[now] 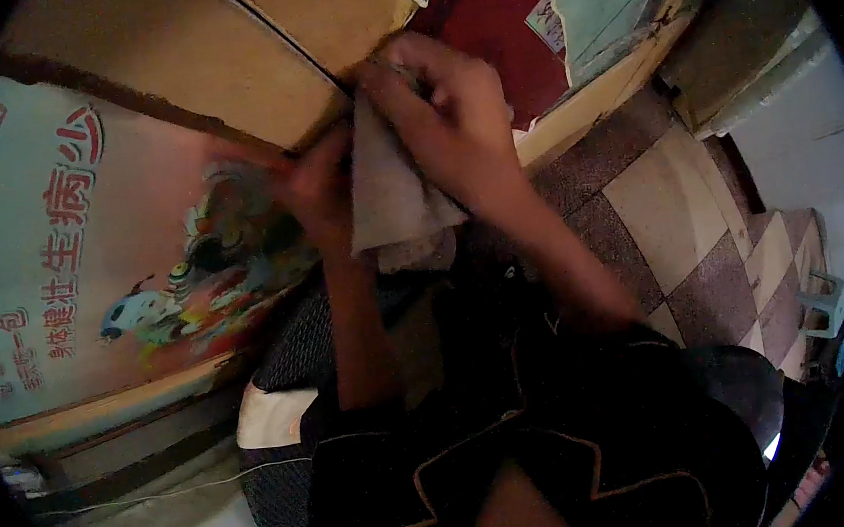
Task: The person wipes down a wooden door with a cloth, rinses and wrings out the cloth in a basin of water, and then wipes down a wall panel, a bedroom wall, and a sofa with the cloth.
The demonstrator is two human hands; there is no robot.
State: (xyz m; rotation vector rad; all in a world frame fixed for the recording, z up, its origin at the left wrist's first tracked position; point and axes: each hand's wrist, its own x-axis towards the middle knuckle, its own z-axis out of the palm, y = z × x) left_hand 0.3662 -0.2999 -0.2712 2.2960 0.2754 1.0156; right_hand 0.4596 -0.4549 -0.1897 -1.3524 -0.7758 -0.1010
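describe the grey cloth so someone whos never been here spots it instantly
Find the big sheet with red lettering, then the tan panels beside it. At their corner, the right hand grips the cloth: grey, limp and hanging in folds, unlike the flat panels and sheet nearby.

**Dim, grainy and blurred about the grip**

The light is low, its source out of view. Left of the grip, the poster (68, 234) has a pale, hazy sheen; below, the dark clothing (597, 429) sinks to near black, only its piping standing out. A small white glare shows far below right. The left hand (320, 187) is smeared, the right hand (459, 110) soft, and the cloth (386, 191) between them slightly clearer. Well right of the grip, the checkered floor (673, 201) bends with wide-angle distortion towards a black, rounded border.
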